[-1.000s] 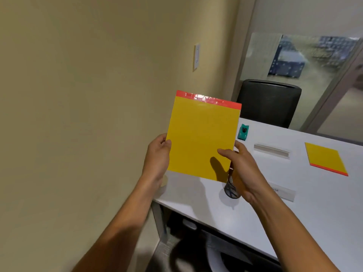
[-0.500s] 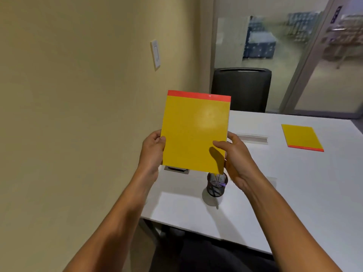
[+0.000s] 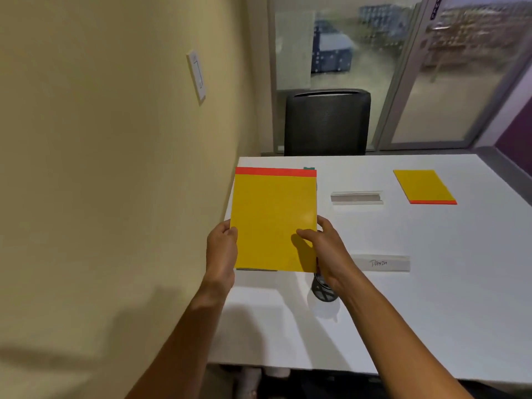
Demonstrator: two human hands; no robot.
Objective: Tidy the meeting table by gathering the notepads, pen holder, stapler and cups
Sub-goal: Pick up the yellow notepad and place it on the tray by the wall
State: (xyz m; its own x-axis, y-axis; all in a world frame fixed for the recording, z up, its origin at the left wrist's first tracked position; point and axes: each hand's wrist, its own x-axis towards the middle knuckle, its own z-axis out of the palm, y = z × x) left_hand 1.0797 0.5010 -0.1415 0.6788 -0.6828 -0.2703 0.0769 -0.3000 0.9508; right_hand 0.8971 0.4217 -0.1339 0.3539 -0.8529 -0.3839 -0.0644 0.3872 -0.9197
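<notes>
A yellow notepad [image 3: 273,223] is being held above the desk [image 3: 431,298] near the wall, the left hand [image 3: 221,249] gripping its left edge and the right hand [image 3: 325,249] its right. A second notepad [image 3: 424,186] is lying far right; a pen holder [image 3: 322,292] is standing beneath the right wrist.

Notepad [image 3: 273,220] at frame centre above counter [image 3: 431,298]; second notepad [image 3: 424,186] upper right; pen holder [image 3: 322,292] below centre; chair [image 3: 326,125] behind.

yellow notepad [image 3: 273,220] lowered toward the table [image 3: 431,298], now hiding more of the pen holder [image 3: 322,292]
</notes>
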